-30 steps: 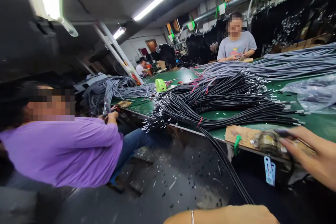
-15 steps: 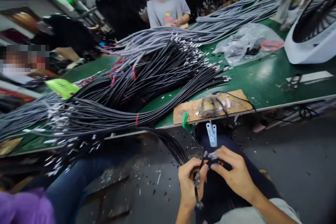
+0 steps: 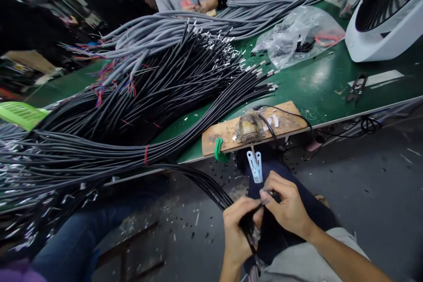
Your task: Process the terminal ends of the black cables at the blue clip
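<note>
1. Below the wooden board point(image 3: 211, 137) on the bench point(image 3: 322, 86), the left hand point(image 3: 237, 229) has its grip closed around black cables point(image 3: 201, 179)
2. Just beside it, also below the board, the right hand point(image 3: 288, 205) has its grip pinching a dark piece, too small to make out, fingertips meeting the left's
3. Left of the board, a bundle of those cables hangs over the bench edge towards the left hand; a larger pile with a red tie point(image 3: 146, 155) lies farther left
4. On the board sits a brass-toned cylinder point(image 3: 249, 128); a blue clip point(image 3: 254, 168) hangs at its near edge, a green hook point(image 3: 218, 150) at its left end
5. Right of the board lie cutters point(image 3: 358, 84); beyond it, a clear plastic bag point(image 3: 284, 50) and grey cables point(image 3: 158, 31)
</note>
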A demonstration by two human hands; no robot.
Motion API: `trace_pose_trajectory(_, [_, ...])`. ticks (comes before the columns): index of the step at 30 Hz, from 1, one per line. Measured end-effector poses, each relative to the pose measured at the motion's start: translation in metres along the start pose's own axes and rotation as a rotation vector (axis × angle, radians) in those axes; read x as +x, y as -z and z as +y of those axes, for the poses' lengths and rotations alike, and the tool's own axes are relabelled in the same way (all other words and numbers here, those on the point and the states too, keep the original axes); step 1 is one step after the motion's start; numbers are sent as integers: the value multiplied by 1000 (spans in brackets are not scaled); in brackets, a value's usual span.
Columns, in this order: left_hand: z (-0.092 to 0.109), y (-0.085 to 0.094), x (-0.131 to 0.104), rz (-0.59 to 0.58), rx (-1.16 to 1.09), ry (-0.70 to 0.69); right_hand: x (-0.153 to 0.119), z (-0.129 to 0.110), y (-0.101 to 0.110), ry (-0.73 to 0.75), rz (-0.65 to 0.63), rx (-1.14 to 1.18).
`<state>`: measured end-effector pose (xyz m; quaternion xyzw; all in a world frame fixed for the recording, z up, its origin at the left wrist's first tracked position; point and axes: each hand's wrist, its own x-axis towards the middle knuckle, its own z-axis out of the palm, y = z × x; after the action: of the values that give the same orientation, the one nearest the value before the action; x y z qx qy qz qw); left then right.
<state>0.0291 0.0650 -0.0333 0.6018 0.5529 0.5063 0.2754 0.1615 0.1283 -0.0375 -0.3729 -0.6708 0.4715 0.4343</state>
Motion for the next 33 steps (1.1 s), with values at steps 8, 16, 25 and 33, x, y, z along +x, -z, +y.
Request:
trace_pose_trajectory(8, [6, -3, -3, 179, 94, 58, 11, 4, 16, -146, 16, 77])
trace_pose_trajectory(16, [9, -10, -1, 249, 89, 90, 11, -12, 18, -45, -151, 14])
trace_pose_trajectory(25, [7, -14, -4, 200, 159, 157, -4, -5, -15, -49, 179, 155])
trace_pose_trajectory(33, [14, -10, 4, 248, 117, 175, -6, -4, -24, -453, 102, 859])
